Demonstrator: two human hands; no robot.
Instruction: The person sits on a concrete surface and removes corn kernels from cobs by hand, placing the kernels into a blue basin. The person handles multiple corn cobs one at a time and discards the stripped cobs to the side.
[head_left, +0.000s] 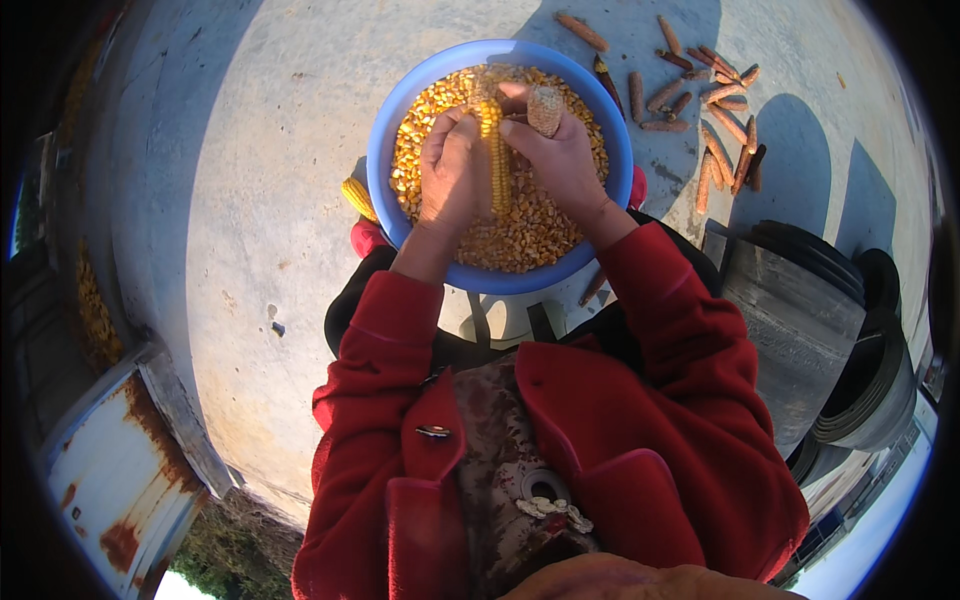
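Over a blue plastic basin (388, 202) of loose corn kernels (517, 244), my left hand (448, 161) grips a yellow ear of corn (497, 165). Its upper part is blurred and looks partly bare of kernels, while rows of kernels still cover the lower part. My right hand (559, 161) holds a bare corn cob (545, 111), with its thumb by the ear's side. Fingers of both hands meet near the top of the ear, and some of them are hidden behind it.
Several bare cobs (724, 91) lie scattered on the concrete floor (277, 187) at the upper right. One yellow ear (359, 198) rests left of the basin, beside a red shoe (367, 237). Black buckets (862, 375) stand at my right. A rusty white metal panel (120, 465) is at lower left.
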